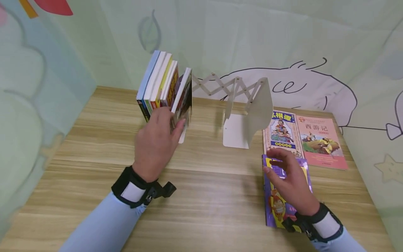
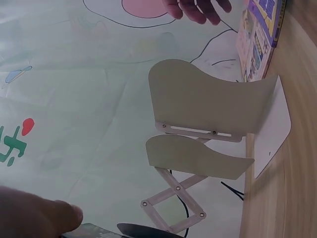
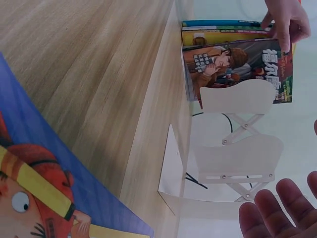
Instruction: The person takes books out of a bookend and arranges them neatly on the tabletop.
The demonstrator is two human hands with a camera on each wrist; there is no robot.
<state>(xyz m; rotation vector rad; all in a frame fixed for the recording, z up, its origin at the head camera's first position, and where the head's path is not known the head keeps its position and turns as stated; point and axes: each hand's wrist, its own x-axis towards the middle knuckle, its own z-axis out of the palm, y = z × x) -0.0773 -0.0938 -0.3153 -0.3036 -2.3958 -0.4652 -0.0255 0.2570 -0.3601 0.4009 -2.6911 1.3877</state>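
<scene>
My left hand [image 1: 155, 141] grips a dark-covered book [image 1: 181, 92] at the right end of an upright row of books [image 1: 158, 78]. In the right wrist view, the thumb of that hand lies on the book's front cover [image 3: 230, 67], which shows a figure in a brown cap. The row stands in an extendable white metal bookend [image 1: 237, 131]; one of its plates lies against the dark-covered book. Over a purple and yellow book [image 1: 274, 206] at the right hovers my right hand [image 1: 292, 183], fingers loosely bent and holding nothing. Whether it touches that book, I cannot tell.
Behind the purple book lie a comic-style book [image 1: 281, 134] and a pink book [image 1: 322, 140], flat and side by side. The bookend's crisscross bars [image 1: 217, 84] run along the back of the wooden table [image 1: 201, 203]. A printed curtain [image 1: 252, 35] hangs behind the table.
</scene>
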